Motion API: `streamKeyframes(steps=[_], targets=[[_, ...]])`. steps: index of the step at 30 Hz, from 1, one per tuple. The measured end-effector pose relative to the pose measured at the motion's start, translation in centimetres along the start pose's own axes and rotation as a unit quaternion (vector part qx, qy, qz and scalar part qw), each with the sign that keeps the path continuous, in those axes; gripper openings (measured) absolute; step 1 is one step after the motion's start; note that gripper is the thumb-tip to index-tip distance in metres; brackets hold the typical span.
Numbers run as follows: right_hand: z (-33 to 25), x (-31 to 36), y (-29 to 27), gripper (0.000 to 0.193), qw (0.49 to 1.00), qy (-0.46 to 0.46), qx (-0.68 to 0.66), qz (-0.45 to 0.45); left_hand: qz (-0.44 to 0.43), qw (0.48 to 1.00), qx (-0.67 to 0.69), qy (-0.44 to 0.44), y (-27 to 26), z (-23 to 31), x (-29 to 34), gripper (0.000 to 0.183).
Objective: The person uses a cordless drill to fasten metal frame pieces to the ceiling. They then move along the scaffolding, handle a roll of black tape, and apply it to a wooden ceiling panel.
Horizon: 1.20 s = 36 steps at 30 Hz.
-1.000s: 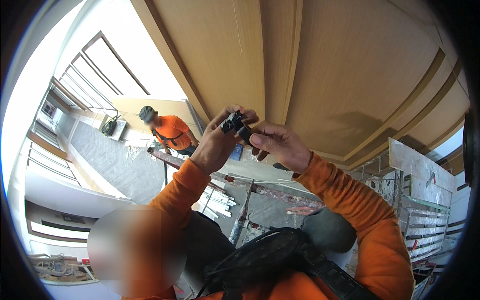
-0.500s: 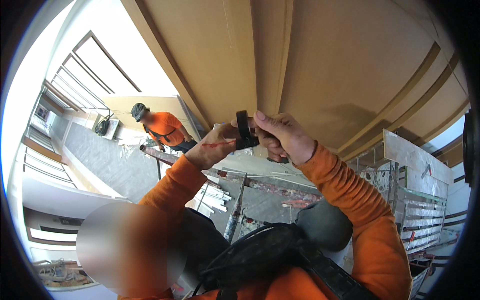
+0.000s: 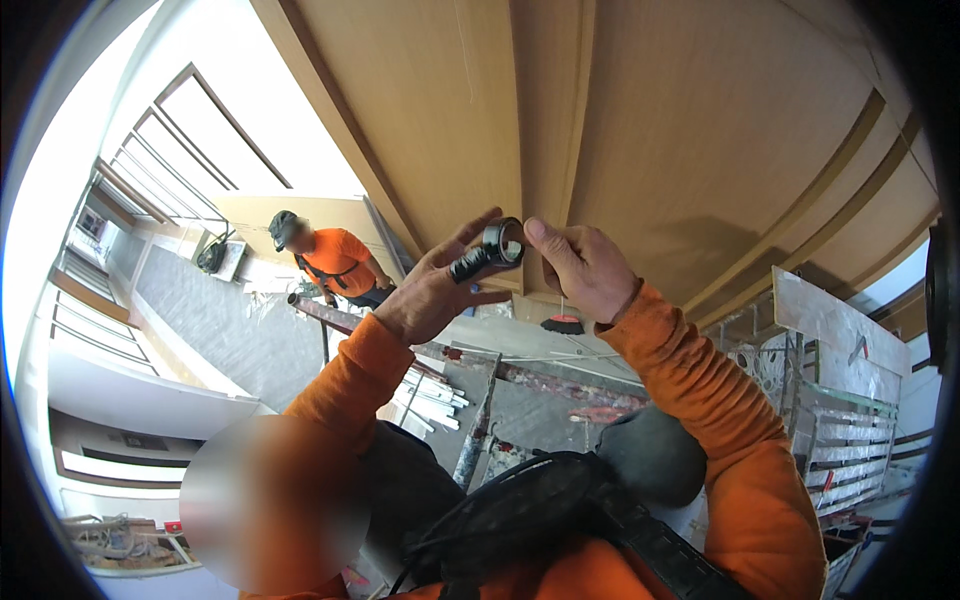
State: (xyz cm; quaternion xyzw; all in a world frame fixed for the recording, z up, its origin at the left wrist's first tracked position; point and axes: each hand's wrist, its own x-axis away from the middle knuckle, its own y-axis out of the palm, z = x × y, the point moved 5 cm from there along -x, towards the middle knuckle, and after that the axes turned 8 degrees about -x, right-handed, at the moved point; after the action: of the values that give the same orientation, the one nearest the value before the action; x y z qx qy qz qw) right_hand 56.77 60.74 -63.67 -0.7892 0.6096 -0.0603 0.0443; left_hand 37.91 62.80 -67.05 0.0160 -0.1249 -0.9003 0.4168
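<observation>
My left hand point(image 3: 420, 295) is raised in front of me, palm inward, fingers spread. Black wrapping with a wrinkled, shiny surface seems to go round one of its fingers. Against that wrapped finger sits a roll of black tape point(image 3: 513, 240), its round hole partly turned toward me. My right hand point(image 3: 588, 268) is level with it on the right; its thumb tip meets the roll's rim while the other fingers curl underneath, partly hidden. Whether a strip of tape runs between the roll and the wrapping is hard to make out.
Tall wood panels point(image 3: 660, 130) rise ahead. A co-worker point(image 3: 335, 258) in orange stands at left near a paint-spattered pipe point(image 3: 335, 316). White strips point(image 3: 428, 402) lie below, and a broom point(image 3: 563, 324) stands beyond my hands. A metal frame point(image 3: 850, 440) is at right.
My left fingers have spread apart. The tape roll has turned from edge-on so its hole shows, and my right hand has moved slightly right, its fingers farther from my left hand.
</observation>
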Motion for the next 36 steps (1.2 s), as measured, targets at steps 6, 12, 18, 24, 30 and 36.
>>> streamKeyframes(steps=[6, 12, 18, 24, 30, 36], targets=[[-0.7, 1.0, 0.4, 0.068, 0.962, 0.043, -0.254, -0.093, -0.001, 0.973, -0.232, 0.005, -0.1, -0.2, -0.3, 0.055], [0.1, 0.8, 0.3, 0.06, 0.967, 0.021, -0.221, -0.122, 0.068, 0.983, -0.088, 0.146, -1.0, 2.0, 0.1, 0.029], [1.1, -0.7, 1.1, 0.048, 0.988, -0.015, -0.093, -0.119, 0.169, 0.973, -0.06, 0.145, -1.4, 1.4, 0.1, 0.024], [0.6, -0.9, 2.5, 0.033, 0.97, -0.044, -0.219, -0.095, 0.158, 0.97, -0.086, 0.166, -1.0, 1.7, -0.2, 0.032], [-0.7, -0.1, 2.7, 0.037, 0.964, -0.117, -0.223, -0.08, 0.007, 0.989, -0.093, 0.117, 0.4, 0.0, -0.5, 0.056], [-2.1, 0.9, 1.8, 0.04, 0.983, -0.169, 0.02, -0.075, -0.174, 0.972, 0.09, -0.129, 1.8, -3.1, -0.2, 0.075]])
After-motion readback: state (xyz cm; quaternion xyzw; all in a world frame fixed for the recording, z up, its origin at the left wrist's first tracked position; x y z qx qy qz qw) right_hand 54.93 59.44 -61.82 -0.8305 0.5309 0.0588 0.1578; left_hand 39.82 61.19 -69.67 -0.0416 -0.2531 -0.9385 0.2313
